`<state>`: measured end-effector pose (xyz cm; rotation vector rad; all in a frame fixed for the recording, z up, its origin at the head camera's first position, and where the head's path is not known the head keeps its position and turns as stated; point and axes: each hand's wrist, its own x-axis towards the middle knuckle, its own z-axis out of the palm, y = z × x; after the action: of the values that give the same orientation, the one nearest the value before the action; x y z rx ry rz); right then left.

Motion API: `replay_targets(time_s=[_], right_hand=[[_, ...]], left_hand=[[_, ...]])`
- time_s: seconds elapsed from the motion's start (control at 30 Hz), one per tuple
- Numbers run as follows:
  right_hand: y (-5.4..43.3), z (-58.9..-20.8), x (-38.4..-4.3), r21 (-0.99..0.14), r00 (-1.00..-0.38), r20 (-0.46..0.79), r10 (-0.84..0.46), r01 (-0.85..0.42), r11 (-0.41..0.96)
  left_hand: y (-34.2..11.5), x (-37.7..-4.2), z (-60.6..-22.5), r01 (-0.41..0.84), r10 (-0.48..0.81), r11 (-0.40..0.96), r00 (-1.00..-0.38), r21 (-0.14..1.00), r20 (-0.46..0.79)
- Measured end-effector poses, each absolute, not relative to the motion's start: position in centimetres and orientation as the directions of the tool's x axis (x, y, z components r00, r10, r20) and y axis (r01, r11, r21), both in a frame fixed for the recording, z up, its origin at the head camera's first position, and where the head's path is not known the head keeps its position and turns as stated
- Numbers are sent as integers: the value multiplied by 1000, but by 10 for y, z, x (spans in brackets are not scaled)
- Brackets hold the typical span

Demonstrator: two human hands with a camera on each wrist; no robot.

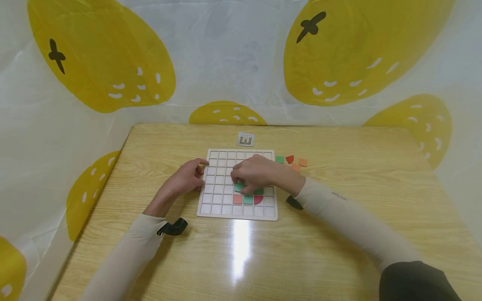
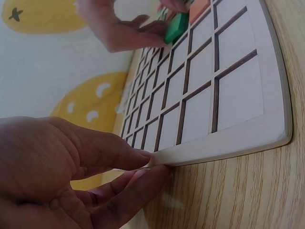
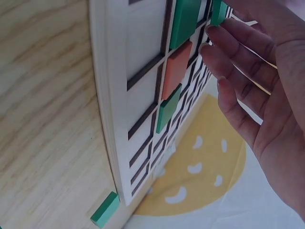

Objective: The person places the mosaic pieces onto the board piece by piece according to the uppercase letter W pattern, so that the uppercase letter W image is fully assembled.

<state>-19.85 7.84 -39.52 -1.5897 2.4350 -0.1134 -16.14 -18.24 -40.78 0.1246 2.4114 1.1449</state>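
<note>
A white gridded board lies on the table. My left hand pinches its left edge between thumb and fingers, as the left wrist view shows up close. Over the middle of the grid, my right hand holds a green square tile with thumb and fingertip at the board surface. Just below it in the head view, an orange-pink tile, a green tile and a red rounded piece sit in a row of cells. The right hand partly covers the cells above them.
To the right of the board lie a loose green tile, a red wedge and orange tiles. Behind the board is a small pattern card. A patterned curtain hangs along the table's back edge.
</note>
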Motion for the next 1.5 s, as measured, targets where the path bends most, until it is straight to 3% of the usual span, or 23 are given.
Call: replay_targets(time_s=[0.83,1.5], right_hand=[[82,-393,-195,-184,-358,-126,-925,-908,376],[147,-385,-208,-242,-498,-98,-862,-828,506]], left_hand=[[-182,-160,-409,-119,256,660,-893,742,-371],[-181,-160,-409,-108,270,656,-891,747,-366]])
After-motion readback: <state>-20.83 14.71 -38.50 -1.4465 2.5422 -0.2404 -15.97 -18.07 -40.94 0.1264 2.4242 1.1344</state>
